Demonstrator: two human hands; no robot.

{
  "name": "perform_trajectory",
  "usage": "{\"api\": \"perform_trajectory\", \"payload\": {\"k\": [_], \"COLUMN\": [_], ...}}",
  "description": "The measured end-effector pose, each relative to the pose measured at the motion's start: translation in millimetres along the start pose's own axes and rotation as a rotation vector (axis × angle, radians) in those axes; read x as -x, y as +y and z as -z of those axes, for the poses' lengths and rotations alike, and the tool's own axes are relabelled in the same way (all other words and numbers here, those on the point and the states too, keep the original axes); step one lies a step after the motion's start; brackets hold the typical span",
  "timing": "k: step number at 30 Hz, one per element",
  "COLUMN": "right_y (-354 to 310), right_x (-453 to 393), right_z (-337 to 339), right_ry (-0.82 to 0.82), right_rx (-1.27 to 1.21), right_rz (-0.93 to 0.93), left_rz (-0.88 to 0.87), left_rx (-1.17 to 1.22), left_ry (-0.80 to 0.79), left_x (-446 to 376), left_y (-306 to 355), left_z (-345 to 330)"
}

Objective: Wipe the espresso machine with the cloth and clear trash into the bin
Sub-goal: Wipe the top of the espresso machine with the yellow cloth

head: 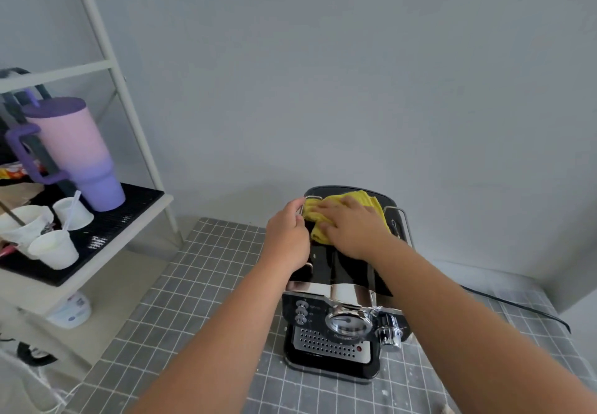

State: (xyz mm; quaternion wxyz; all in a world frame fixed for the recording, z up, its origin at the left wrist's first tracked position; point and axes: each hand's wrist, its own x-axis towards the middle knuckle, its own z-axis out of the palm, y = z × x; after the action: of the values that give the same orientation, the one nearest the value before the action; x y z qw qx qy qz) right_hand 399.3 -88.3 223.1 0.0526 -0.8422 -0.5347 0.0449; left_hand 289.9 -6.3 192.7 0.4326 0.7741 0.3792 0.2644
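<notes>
A black and chrome espresso machine [336, 333] stands on the grey tiled counter, its gauge and knobs facing me. A yellow cloth [368, 202] lies on the machine's black top. My right hand [350, 226] presses flat on the cloth with straight fingers. My left hand [287, 236] grips the chrome rail at the top's left edge, fingers curled round it. Several white paper cups [53, 249], some crumpled and one with a straw, sit on the shelf at the left. No bin is in view.
A white shelf unit [106, 68] stands at the left, holding a black mat [126, 216] and a pink-and-purple tumbler [77, 155]. A black power cord [517, 305] runs off to the right behind the machine. The grey wall is close behind.
</notes>
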Motion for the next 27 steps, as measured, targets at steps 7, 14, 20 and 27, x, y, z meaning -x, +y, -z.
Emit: {"api": "perform_trajectory", "payload": {"k": [7, 14, 20, 27], "right_y": [13, -9, 10, -13], "right_x": [15, 42, -8, 40], "right_z": [18, -14, 3, -5], "right_ry": [0.165, 0.067, 0.047, 0.166], "right_rx": [-0.146, -0.096, 0.029, 0.046], "right_rz": [-0.248, 0.13, -0.169, -0.206], "left_rz": [-0.062, -0.055, -0.021, -0.006], "left_rx": [-0.103, -0.11, -0.077, -0.088], "left_ry": [-0.011, 0.079, 0.034, 0.036], "left_x": [3, 5, 8, 9], "left_y": [3, 5, 7, 7], "left_z": [1, -1, 2, 3]}}
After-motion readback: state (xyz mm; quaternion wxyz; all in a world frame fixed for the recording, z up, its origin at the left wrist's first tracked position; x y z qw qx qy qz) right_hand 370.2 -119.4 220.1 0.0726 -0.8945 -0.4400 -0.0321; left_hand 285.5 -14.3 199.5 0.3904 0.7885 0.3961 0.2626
